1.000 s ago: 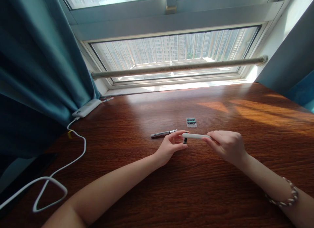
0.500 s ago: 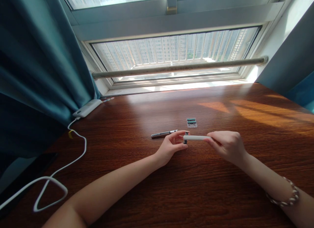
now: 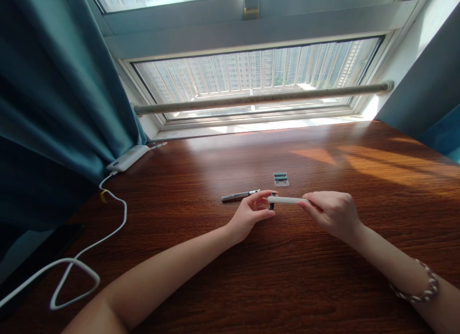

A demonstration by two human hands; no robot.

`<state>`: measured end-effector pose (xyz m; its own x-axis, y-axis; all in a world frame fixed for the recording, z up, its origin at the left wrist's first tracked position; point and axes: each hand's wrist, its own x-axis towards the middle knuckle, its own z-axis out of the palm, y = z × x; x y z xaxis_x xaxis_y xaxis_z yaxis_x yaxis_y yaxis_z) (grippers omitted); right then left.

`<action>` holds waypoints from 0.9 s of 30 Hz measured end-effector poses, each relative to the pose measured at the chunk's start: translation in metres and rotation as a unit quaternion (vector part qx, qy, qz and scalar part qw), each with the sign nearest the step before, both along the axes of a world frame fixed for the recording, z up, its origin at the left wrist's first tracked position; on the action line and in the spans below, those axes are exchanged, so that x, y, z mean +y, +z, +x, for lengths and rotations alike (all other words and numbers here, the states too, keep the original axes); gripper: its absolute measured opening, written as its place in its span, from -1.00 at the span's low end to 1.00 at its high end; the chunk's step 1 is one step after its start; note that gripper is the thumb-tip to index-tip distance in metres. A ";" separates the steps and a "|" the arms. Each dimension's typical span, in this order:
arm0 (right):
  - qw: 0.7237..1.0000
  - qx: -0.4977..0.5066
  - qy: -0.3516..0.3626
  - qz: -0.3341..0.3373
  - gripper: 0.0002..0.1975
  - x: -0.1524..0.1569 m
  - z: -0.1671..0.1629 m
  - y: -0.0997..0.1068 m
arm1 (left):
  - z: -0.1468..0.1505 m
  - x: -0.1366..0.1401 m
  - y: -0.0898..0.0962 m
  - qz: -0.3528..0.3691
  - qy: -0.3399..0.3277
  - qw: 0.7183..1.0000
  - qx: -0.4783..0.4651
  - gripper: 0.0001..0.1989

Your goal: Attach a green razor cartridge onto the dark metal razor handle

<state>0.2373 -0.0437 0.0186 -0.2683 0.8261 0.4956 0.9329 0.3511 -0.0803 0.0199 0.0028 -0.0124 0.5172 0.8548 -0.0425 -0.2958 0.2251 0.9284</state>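
Observation:
My right hand (image 3: 332, 212) is closed around the end of a white razor handle (image 3: 287, 200), which points left. At its far end is a dark razor cartridge (image 3: 271, 205), held by its two ends between the thumb and fingers of my left hand (image 3: 249, 212). The handle's tip overlaps the cartridge; whether the two are joined I cannot tell. Just beyond my hands lies a clear plastic case (image 3: 281, 179) with green-striped cartridges in it. A black and silver pen (image 3: 237, 196) rests on the table, its right end close behind my left fingers.
The brown wooden table (image 3: 223, 286) reaches to the window sill. At the back left lies a white power strip or adapter (image 3: 128, 159), with a white cable (image 3: 124, 214) looping toward the front left. A teal curtain (image 3: 72, 75) hangs down the left side.
The handle's near end and tip have shifted up very slightly, and the handle's tilt has changed a little. Both hands keep their grip in nearly the same place.

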 end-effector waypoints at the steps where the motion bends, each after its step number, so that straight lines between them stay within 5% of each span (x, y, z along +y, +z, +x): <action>1: 1.000 -0.001 -0.014 0.005 -0.65 0.000 0.000 0.000 | 0.000 0.000 -0.001 -0.004 0.002 1.000 0.004 -0.56; 9: 0.999 -0.007 0.045 0.027 -0.69 -0.001 0.000 0.001 | 0.000 0.000 0.000 0.009 -0.011 1.000 -0.009 -0.58; 27: 0.998 -0.026 -0.027 0.040 -0.65 -0.001 -0.001 0.002 | -0.002 0.001 -0.007 -0.016 0.004 1.000 0.012 -0.55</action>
<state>0.2367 -0.0444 0.0209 -0.2508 0.7981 0.5479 0.9529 0.3031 -0.0054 0.0182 0.0034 -0.0191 0.5082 0.8573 -0.0818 -0.2748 0.2514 0.9281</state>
